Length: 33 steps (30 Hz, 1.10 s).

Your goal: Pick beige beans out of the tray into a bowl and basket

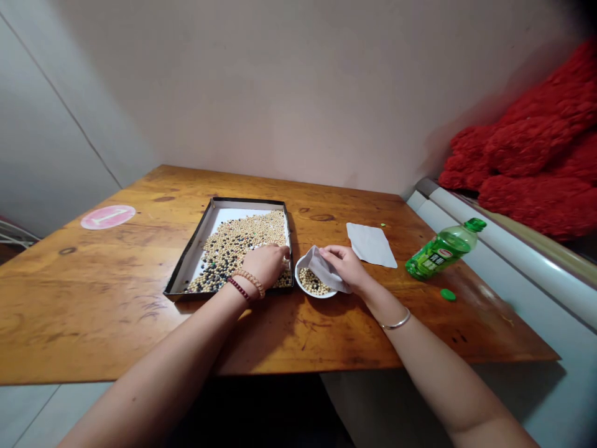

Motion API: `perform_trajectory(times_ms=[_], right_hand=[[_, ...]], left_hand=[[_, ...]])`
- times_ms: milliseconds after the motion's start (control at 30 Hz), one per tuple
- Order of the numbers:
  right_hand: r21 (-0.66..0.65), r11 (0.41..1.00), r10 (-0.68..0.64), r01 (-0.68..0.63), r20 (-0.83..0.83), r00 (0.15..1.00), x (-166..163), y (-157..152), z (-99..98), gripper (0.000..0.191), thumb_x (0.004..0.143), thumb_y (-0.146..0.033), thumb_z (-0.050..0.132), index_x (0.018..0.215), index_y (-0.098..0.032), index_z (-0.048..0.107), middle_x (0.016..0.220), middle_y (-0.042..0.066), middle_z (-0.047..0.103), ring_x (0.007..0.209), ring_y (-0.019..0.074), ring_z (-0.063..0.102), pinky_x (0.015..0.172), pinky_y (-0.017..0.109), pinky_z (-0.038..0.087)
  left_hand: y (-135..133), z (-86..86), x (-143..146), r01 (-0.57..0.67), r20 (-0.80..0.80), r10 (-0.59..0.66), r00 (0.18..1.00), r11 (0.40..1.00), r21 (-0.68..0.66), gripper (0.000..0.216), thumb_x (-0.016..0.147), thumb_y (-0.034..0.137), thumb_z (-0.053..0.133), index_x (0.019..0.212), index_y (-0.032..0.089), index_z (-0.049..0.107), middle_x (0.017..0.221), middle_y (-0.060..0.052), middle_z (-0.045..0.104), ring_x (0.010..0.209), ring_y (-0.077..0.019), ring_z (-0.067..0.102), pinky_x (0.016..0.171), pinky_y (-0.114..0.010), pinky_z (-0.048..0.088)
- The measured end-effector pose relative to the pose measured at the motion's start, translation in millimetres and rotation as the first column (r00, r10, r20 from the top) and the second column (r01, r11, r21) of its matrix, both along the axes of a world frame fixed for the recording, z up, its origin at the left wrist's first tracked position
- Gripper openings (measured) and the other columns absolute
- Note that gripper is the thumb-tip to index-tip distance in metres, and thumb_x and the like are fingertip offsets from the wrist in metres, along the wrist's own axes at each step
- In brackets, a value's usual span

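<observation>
A shallow black-rimmed tray (186,267) holds a spread of tan beans (252,231) mixed with black ones and a few coloured specks. My left hand (265,264) is over the tray's right side, its fingers curled together by the right wall; what they hold, if anything, is hidden. To the right of the tray stands a small white bowl (321,295) with tan and some dark beans in it. My right hand (344,264) pinches a thin whitish cloth piece (321,266), which hangs over part of the bowl and covers some of its beans.
Another flat whitish piece (372,244) lies behind my right hand. A green-labelled plastic bottle (443,249) stands tilted-looking at the right, its green cap-like disc (448,295) nearby. A pink numbered sticker (108,217) is at the left. Red fluffy fabric (536,143) sits beyond the table (93,298).
</observation>
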State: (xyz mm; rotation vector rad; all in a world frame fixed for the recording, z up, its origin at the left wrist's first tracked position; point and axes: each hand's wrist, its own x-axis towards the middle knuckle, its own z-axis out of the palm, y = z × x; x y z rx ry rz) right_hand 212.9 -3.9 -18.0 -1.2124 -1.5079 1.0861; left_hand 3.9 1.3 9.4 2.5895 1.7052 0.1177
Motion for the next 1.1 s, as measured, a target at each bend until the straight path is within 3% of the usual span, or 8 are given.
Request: perform_trajectory(times_ms=[367,600,700,800,867,967,1100], right_hand=[[0.011,1.0,-0.003,0.003,0.004,1.0,0,1,-0.9,0.037,0.072,-0.053,0.064,0.068,-0.016,0.065,0.066,0.003,0.064,0.062,0.0149,0.053,0.059,0.026,0.039],[0.001,1.0,0.001,-0.001,-0.029,1.0,1,1,-2.2,0.034,0.072,-0.049,0.065,0.068,-0.016,0.066,0.066,0.002,0.063,0.061,0.0139,0.052,0.059,0.026,0.038],[-0.005,1.0,-0.009,0.008,-0.034,0.999,0,1,-1.2,0.034,0.072,-0.049,0.065,0.069,-0.016,0.066,0.066,0.002,0.062,0.061,0.0137,0.051,0.058,0.026,0.038],[-0.007,1.0,-0.016,0.016,-0.031,0.999,0,0,-0.8,0.034,0.072,-0.049,0.064,0.069,-0.016,0.066,0.064,0.001,0.061,0.059,0.0131,0.05,0.057,0.025,0.037],[-0.002,1.0,-0.006,0.006,-0.029,1.0,0,1,-1.1,0.034,0.073,-0.049,0.064,0.069,-0.016,0.066,0.064,0.001,0.061,0.06,0.0132,0.05,0.058,0.025,0.037],[0.015,1.0,0.015,-0.015,-0.029,0.999,0,1,-1.4,0.034,0.073,-0.05,0.064,0.069,-0.016,0.065,0.066,0.002,0.062,0.063,0.0139,0.052,0.06,0.026,0.039],[0.014,1.0,0.02,-0.019,-0.037,0.999,0,1,-0.8,0.035,0.073,-0.05,0.063,0.069,-0.015,0.066,0.067,0.002,0.062,0.063,0.0138,0.051,0.059,0.025,0.039]], left_hand=[[1,-4.4,3,-0.036,-0.057,0.036,0.998,0.999,-0.006,0.035,0.092,0.038,0.038,0.092,0.014,0.064,0.095,-0.013,0.064,0.08,-0.0229,0.064,0.067,-0.031,0.046],[0,-5.1,4,-0.057,-0.045,0.057,0.997,0.998,0.002,0.027,0.089,0.028,0.041,0.086,0.016,0.066,0.092,-0.013,0.064,0.082,-0.0241,0.062,0.067,-0.033,0.045],[-1,-1.8,5,-0.079,0.09,0.066,0.994,0.986,0.145,0.022,0.087,0.026,0.045,0.081,0.017,0.064,0.084,-0.009,0.064,0.079,-0.0217,0.06,0.064,-0.03,0.044],[-4,6.1,7,-0.124,0.352,-0.017,0.936,0.919,0.375,0.019,0.089,0.029,0.046,0.088,0.017,0.061,0.085,-0.006,0.062,0.08,-0.0179,0.057,0.068,-0.028,0.042],[-6,10.5,10,-0.039,0.44,-0.181,0.88,0.894,0.445,0.018,0.09,0.03,0.047,0.09,0.017,0.059,0.085,-0.004,0.062,0.078,-0.0151,0.055,0.069,-0.026,0.042],[-8,10.6,13,0.202,0.395,-0.383,0.835,0.882,0.426,0.017,0.089,0.031,0.05,0.087,0.018,0.06,0.082,-0.003,0.059,0.076,-0.0135,0.053,0.069,-0.025,0.042],[-8,3.1,16,0.287,0.254,-0.402,0.88,0.875,0.39,0.014,0.087,0.029,0.052,0.084,0.019,0.06,0.084,-0.004,0.055,0.079,-0.0151,0.051,0.068,-0.026,0.043]])
